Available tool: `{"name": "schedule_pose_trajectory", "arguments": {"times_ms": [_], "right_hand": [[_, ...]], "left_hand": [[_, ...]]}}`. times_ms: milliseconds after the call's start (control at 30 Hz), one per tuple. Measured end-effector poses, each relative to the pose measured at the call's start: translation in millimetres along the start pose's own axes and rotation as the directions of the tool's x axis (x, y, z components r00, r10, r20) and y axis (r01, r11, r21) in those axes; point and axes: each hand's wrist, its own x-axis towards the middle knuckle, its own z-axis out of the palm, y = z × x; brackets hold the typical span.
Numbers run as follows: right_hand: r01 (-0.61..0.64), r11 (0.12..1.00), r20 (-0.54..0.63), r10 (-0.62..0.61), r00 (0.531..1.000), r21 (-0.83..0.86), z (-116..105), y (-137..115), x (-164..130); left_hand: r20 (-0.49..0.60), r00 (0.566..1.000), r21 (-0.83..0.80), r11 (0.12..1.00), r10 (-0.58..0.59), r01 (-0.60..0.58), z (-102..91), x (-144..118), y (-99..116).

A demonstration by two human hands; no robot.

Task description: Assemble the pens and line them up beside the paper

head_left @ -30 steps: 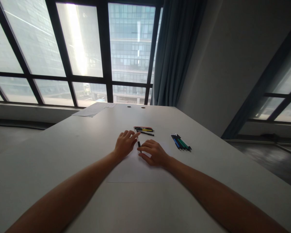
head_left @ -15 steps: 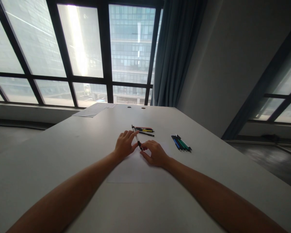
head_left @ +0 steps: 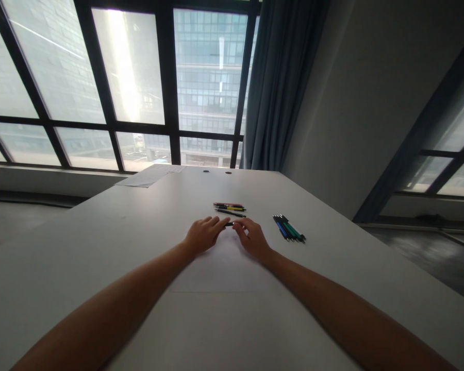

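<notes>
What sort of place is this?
Probably an office or meeting room: a large white table, a row of slim, mostly blue and green pens on it, and black-framed glass windows facing a multi-storey building.

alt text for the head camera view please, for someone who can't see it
The left hand and right hand hold a pen near paper on a white table; a few pens lie beyond, a row of pens to the right, and windows behind.

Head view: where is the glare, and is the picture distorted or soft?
In head view, the window glares in a vertical streak, while the wall is dark; in head view, bars lean, suggesting wide-angle distortion; in head view, the pen between left hand and right hand looks soft, details unclear.
</notes>
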Motion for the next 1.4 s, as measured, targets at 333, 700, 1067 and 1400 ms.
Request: {"name": "schedule_pose_trajectory", "arguments": {"times_ms": [333,700,1067,1400], "right_hand": [[0.050,0.996,0.109,-0.042,0.993,-0.070,-3.4,1.7,1.8],[0.185,0.979,0.098,-0.177,0.979,-0.083,-8.1,-0.4,3.3],[0.013,0.998,0.113,-0.006,0.994,-0.066,-4.2,0.7,1.1],[-0.078,0.997,0.147,0.077,0.986,-0.004,-3.2,2.5,-0.4]], "left_hand": [[0.129,0.990,-0.011,0.999,-0.050,0.052,-4.5,0.0,5.5],[0.174,0.982,-0.026,0.996,-0.077,0.083,-7.5,-0.6,7.7],[0.189,0.977,-0.051,0.993,-0.096,0.108,-7.7,-0.5,8.2],[0.203,0.969,-0.052,0.987,-0.140,0.153,-7.1,-0.2,7.3]]}}
